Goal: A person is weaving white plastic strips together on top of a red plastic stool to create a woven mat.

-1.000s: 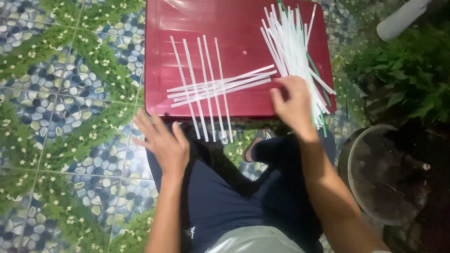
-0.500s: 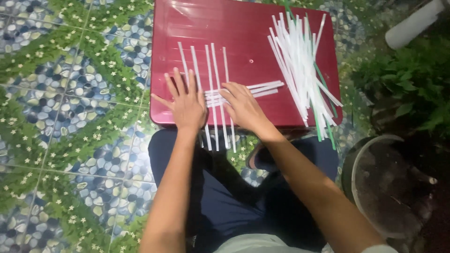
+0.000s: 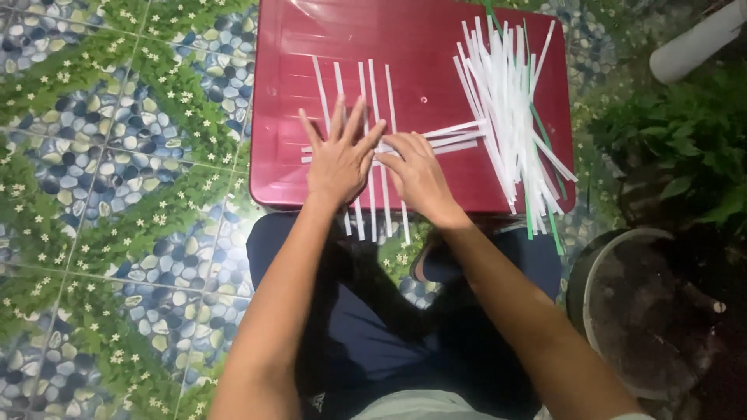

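Pebble-patterned tiles with green bands (image 3: pixel 117 155) cover the floor at the left. On the red plastic surface (image 3: pixel 296 117), the left hand (image 3: pixel 338 159) lies flat with fingers spread, pressing on crossed white strips (image 3: pixel 373 101). Just beside it, the right hand (image 3: pixel 416 175) rests palm down on the same strips, fingers loosely bent, gripping nothing. Farther right, a loose pile of white and green strips (image 3: pixel 510 109) overhangs the edge, near a dark pot (image 3: pixel 646 311).
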